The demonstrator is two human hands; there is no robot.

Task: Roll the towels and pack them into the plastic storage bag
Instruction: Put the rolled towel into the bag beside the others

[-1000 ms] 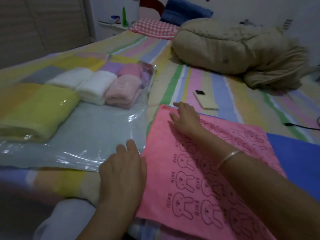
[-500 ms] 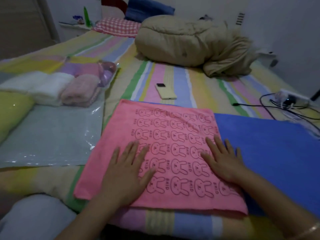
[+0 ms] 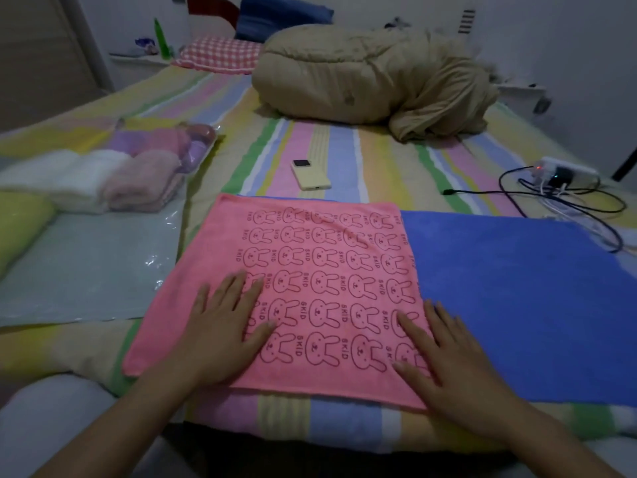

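Pink towel (image 3: 320,270) lies flat on the bed (image 3: 344,150); left hand (image 3: 224,329) rests flat at its 7 o'clock part, fingers straight and spread; right hand (image 3: 448,367) likewise at 5 o'clock; blue towel (image 3: 517,298) adjoins at 3 o'clock; bag (image 3: 86,267) at 9 o'clock holds rolled towels (image 3: 103,181); phone (image 3: 310,174) at 12 o'clock.

The word "SKID" is printed repeatedly beside the bunny figures on the pink towel (image 3: 320,267).
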